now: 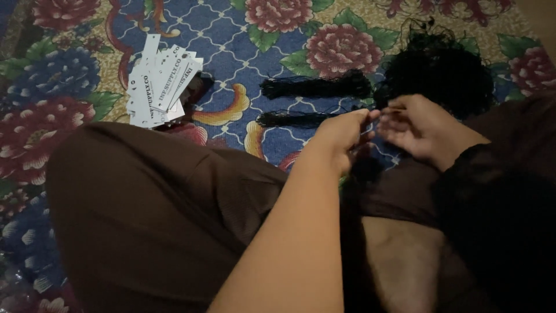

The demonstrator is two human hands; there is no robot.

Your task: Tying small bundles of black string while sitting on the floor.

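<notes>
Head view: person sat on a floral carpet, knee in brown cloth filling the lower left. Left hand and right hand met fingertip to fingertip just above the lap. Both were pinched nearly closed on a thin black string running between them; the grip detail was too dark and small to read further. The big loose tangle of black strings lay on the carpet just beyond the right hand, close to its fingers. Two tidy bundles of black strings lay side by side left of the tangle: upper bundle and lower bundle, the lower one ending just beside the left hand's fingertips. A fanned pile of white card tags lay well apart to the left, on the carpet past the knee. Lower right was too dark to make out.
</notes>
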